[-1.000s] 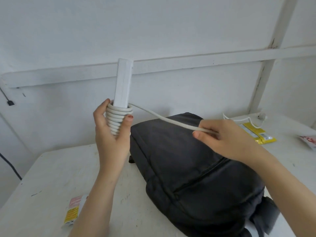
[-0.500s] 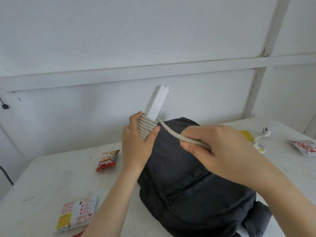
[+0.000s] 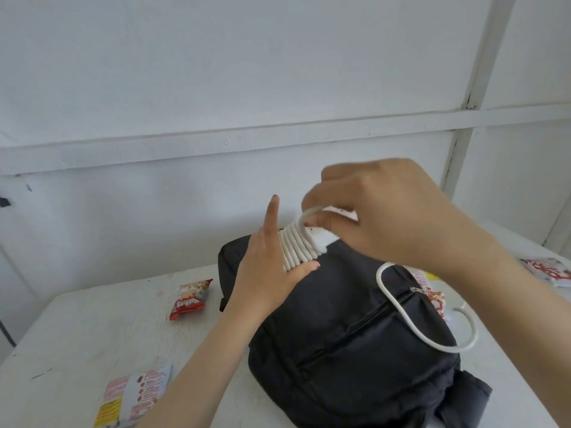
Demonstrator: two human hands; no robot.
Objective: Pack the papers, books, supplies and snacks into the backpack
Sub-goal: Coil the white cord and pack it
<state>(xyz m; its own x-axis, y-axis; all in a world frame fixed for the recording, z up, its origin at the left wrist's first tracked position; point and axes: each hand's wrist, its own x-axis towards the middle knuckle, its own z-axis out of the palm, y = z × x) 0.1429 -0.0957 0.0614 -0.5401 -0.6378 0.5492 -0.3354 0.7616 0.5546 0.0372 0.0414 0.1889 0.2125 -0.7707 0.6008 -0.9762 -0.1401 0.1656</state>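
A black backpack point(image 3: 340, 350) lies flat on the white table point(image 3: 77, 335), its zippers closed. Above its top end I hold a white power strip point(image 3: 323, 242) wound with several turns of its own white cable point(image 3: 296, 250). My left hand point(image 3: 265, 273) holds the wound end, thumb under the coils and index finger pointing up. My right hand point(image 3: 386, 217) pinches the cable and covers most of the strip. The slack cable loops down over the backpack's right side point(image 3: 432, 341).
A red snack bag point(image 3: 191, 296) lies left of the backpack. A pink and yellow packet point(image 3: 133, 396) is at the near left. Another red-print packet point(image 3: 429, 288) peeks out behind the backpack's right side, and one more point(image 3: 547, 270) lies far right. A white wall stands close behind.
The strip has tipped from upright toward lying over the backpack. My right hand has carried the cable up and over it, adding a turn. The slack has shortened into a loop.
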